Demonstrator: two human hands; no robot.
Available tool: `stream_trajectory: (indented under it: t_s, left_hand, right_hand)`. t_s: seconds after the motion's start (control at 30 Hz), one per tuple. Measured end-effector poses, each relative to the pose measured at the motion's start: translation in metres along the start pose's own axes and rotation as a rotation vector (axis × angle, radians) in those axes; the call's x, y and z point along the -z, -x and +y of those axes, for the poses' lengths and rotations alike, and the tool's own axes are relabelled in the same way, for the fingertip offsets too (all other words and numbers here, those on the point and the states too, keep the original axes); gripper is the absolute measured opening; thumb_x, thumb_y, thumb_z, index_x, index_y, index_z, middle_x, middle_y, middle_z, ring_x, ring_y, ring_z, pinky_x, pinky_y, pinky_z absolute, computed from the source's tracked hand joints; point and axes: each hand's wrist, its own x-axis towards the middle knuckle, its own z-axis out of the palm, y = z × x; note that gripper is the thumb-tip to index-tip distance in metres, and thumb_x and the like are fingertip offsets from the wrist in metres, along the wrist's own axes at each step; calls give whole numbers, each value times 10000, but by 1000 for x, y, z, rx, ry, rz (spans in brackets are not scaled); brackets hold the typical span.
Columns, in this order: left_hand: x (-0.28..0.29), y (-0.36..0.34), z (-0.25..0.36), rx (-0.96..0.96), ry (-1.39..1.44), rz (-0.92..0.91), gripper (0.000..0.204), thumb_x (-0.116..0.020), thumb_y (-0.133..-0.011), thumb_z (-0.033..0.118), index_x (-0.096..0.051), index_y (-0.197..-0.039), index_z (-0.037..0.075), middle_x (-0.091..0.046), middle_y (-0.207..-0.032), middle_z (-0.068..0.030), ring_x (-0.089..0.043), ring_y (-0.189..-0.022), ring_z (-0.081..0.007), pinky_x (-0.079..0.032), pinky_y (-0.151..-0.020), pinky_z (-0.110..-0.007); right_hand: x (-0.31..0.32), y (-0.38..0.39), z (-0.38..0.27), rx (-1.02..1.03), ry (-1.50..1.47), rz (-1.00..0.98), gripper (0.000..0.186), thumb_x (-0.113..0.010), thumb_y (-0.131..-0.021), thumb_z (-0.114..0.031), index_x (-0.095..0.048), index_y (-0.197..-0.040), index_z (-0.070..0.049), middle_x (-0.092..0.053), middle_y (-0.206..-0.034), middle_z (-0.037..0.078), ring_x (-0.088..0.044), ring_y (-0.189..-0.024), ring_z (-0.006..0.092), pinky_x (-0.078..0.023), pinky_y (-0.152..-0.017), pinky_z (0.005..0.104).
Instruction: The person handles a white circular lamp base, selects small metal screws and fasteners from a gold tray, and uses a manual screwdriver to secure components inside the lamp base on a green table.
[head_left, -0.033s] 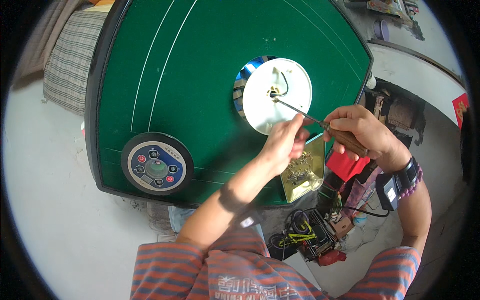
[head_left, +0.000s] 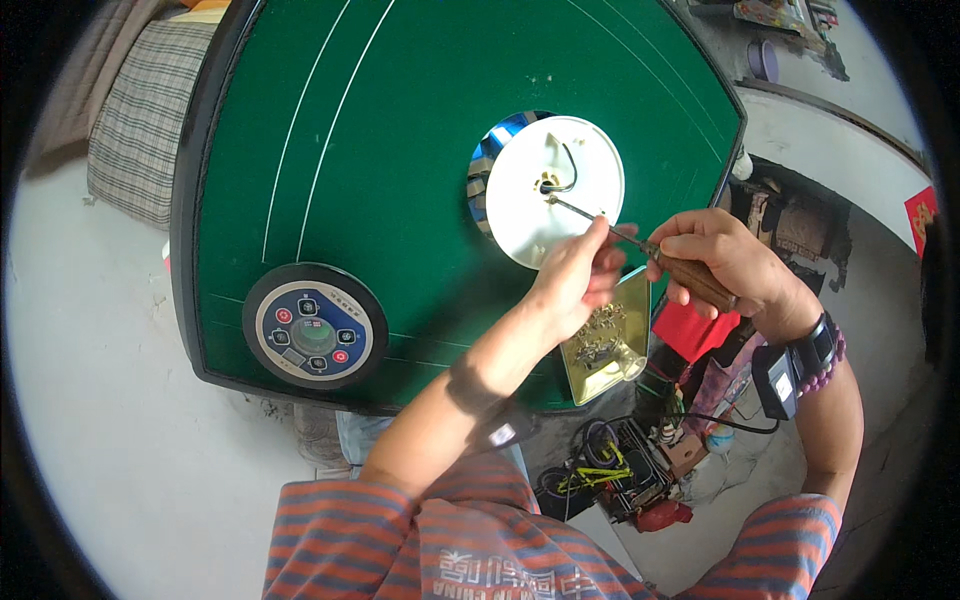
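My right hand [head_left: 715, 260] is closed round the wooden handle of a screwdriver [head_left: 700, 285]. Its thin metal shaft slants up and left, and the tip meets a small brass-coloured spot near the middle of a round white plastic disc [head_left: 520, 225]. Beside the disc's near edge, my left hand [head_left: 575, 285] has its thumb on the shaft and its fingers curled loosely below it. A short black cable [head_left: 571, 165] loops out of the disc's central hole. The disc partly covers a round opening [head_left: 478, 190] in the green table, where blue and silvery parts show.
A yellowish metal tray [head_left: 585, 392] holds many small screws and a clear cup, at the table's near right edge. A round control panel [head_left: 270, 340] with buttons lies on the green tabletop [head_left: 400, 200] at left. A small yellow bicycle [head_left: 605, 474] and clutter stand on the floor below.
My left hand has shifted slightly up and right, its thumb a little higher along the shaft. The right hand, screwdriver and disc look almost unchanged.
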Motion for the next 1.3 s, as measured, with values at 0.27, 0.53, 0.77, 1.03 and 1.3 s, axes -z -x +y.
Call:
stream_trajectory:
  t_s: [0.27, 0.53, 0.77, 1.03, 1.3]
  left_hand:
    - [-11, -22, -10, 17, 465, -52, 256, -516, -1042, 308, -560, -989, 61, -373, -676, 60, -269, -518, -40, -212, -438, -198]
    - [-2, -21, -11, 10, 475, -138, 279, -497, -1048, 334, -547, -958, 75, -382, -673, 61, -276, -513, -46, -208, -444, -203]
    - [-6, -15, -8, -29, 528, -134, 198, -539, -1028, 256, -543, -989, 62, -378, -685, 63, -282, -523, -36, -223, -440, -187]
    - [-1, -15, -14, -73, 476, -132, 220, -532, -1029, 250, -559, -1012, 32, -426, -725, 39, -324, -558, -43, -250, -464, -202]
    - [2, -18, -11, -103, 478, -100, 234, -552, -1027, 256, -578, -1021, 23, -455, -733, 36, -336, -558, -36, -272, -468, -186]
  right_hand:
    - [-22, 26, -5, 99, 434, 170, 338, -624, -894, -153, -550, -1126, 82, -644, -880, 137, -687, -677, 206, -512, -448, 291]
    - [-43, 41, 32, 734, 1468, 540, 314, -683, -801, -45, -580, -1096, -15, -540, -999, 130, -646, -745, 289, -538, -575, 352]
    - [-36, 37, 20, 544, 1095, 525, 222, -684, -859, -113, -610, -1032, 4, -624, -1000, 184, -668, -722, 349, -531, -593, 415]
    - [-49, 45, 24, 716, 1350, 509, 207, -685, -844, -97, -591, -1010, -17, -583, -927, 115, -652, -697, 312, -519, -550, 402]
    - [-50, 45, 14, 690, 1276, 585, 335, -725, -801, -95, -582, -1095, -22, -576, -979, 115, -657, -790, 304, -527, -576, 401]
